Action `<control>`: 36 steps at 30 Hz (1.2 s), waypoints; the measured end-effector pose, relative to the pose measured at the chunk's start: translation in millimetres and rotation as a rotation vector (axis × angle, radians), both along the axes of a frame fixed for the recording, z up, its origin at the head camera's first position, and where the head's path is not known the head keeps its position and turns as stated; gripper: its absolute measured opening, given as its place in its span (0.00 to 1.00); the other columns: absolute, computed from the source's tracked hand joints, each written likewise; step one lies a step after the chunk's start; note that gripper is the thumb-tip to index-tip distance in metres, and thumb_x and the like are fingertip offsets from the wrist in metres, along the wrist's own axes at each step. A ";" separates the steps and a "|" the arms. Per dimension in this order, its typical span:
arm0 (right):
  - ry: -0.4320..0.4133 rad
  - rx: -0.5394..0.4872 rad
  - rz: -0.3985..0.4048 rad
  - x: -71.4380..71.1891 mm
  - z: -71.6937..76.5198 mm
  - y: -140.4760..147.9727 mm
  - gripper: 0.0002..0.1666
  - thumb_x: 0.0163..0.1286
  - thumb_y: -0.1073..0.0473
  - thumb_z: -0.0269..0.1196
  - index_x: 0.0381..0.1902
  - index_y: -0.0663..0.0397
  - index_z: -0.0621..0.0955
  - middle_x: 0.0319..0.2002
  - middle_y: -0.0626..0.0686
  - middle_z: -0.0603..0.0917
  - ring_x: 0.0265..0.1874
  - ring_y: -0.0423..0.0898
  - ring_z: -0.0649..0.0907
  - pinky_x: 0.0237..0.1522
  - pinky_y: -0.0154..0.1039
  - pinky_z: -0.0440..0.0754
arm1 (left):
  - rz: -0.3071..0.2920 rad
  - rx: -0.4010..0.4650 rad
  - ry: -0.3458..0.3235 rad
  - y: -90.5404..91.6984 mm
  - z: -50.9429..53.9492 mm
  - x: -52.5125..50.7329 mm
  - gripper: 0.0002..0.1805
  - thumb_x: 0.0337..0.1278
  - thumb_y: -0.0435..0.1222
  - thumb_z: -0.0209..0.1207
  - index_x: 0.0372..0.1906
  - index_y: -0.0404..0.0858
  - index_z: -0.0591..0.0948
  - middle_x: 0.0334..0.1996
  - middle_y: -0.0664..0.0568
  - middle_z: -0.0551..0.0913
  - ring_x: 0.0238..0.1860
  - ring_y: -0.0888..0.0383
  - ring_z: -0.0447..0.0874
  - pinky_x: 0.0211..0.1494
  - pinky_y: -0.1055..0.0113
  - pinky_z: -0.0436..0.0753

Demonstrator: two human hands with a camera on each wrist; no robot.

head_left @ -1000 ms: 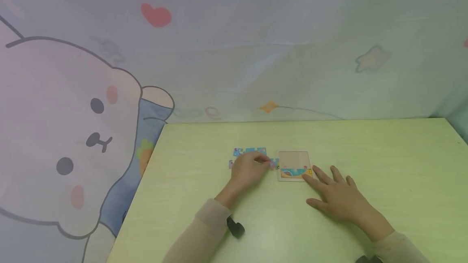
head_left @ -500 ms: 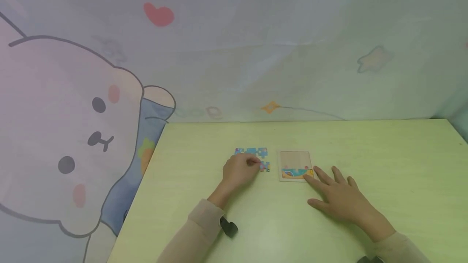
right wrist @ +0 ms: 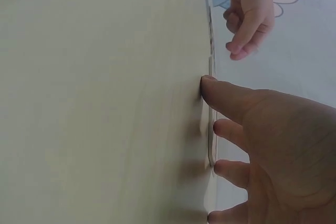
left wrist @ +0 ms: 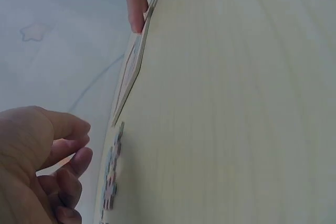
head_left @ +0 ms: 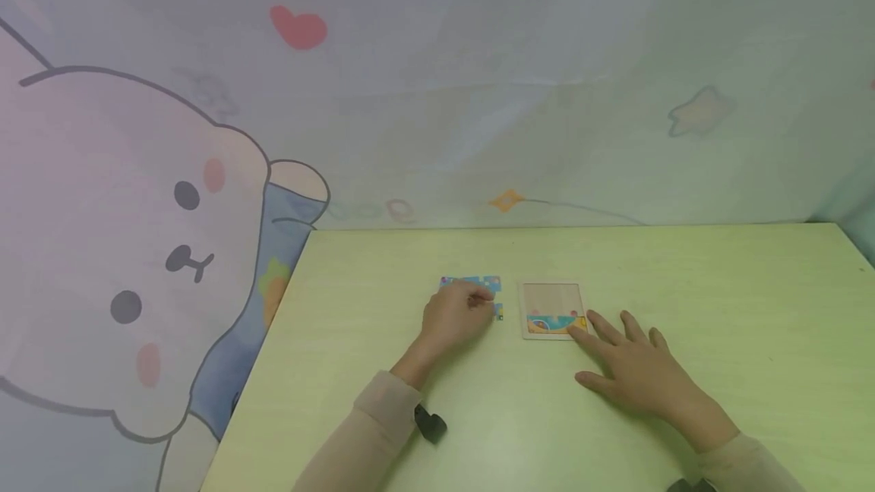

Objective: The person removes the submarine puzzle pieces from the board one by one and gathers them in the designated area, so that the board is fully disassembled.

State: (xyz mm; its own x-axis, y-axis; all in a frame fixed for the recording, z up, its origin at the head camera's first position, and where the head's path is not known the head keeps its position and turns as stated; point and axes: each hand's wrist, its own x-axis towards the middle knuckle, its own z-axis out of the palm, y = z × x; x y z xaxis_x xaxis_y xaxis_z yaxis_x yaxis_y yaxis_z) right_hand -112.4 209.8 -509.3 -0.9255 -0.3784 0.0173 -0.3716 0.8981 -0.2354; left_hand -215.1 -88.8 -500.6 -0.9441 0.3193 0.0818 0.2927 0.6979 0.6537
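Note:
My left hand (head_left: 456, 319) hovers just over loose blue jigsaw pieces (head_left: 494, 284), its fingers curled and the thumb near the index fingertip. Nothing shows between those tips in the left wrist view, where the hand (left wrist: 39, 158) is apart from the row of pieces (left wrist: 111, 174). Part of the lower row is hidden under it in the head view. To the right lies a square wooden puzzle tray (head_left: 552, 299), its lower strip filled with a teal and orange picture. My right hand (head_left: 636, 367) lies spread, the index fingertip on the tray's lower right corner.
The pale yellow-green table (head_left: 718, 272) ends at a back edge against a printed cloth backdrop (head_left: 437, 97). A large cartoon animal (head_left: 137, 249) is printed on the cloth at the left. Dark straps (head_left: 431, 425) sit at the sleeve cuffs.
The pieces by my left fingertips have shifted left, away from the tray. My left hand moved left with them, then slightly back to the right. The right hand stays put.

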 end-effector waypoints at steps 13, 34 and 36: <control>0.021 0.000 0.017 -3.9 -2.9 -11.3 0.42 0.72 0.33 0.63 0.78 0.38 0.69 0.77 0.62 0.66 0.68 0.83 0.64 0.55 0.85 0.63 | -0.129 -0.078 -0.030 34.3 -10.1 5.3 0.13 0.62 0.47 0.67 0.49 0.51 0.90 0.40 0.67 0.84 0.41 0.68 0.81 0.40 0.67 0.79; -0.018 0.012 -0.029 -4.8 -2.9 -17.1 0.42 0.72 0.32 0.62 0.79 0.37 0.69 0.77 0.63 0.65 0.69 0.83 0.62 0.56 0.83 0.63 | -0.123 -0.164 -0.054 54.7 -12.2 10.9 0.15 0.60 0.47 0.72 0.50 0.49 0.89 0.36 0.65 0.80 0.37 0.68 0.78 0.37 0.70 0.76; -0.021 0.012 -0.030 -5.1 -2.8 -16.9 0.42 0.72 0.32 0.62 0.79 0.37 0.69 0.77 0.63 0.65 0.69 0.84 0.62 0.56 0.84 0.63 | -0.120 -0.160 -0.057 55.2 -12.3 11.0 0.15 0.60 0.47 0.71 0.50 0.48 0.89 0.36 0.64 0.80 0.37 0.67 0.78 0.38 0.70 0.76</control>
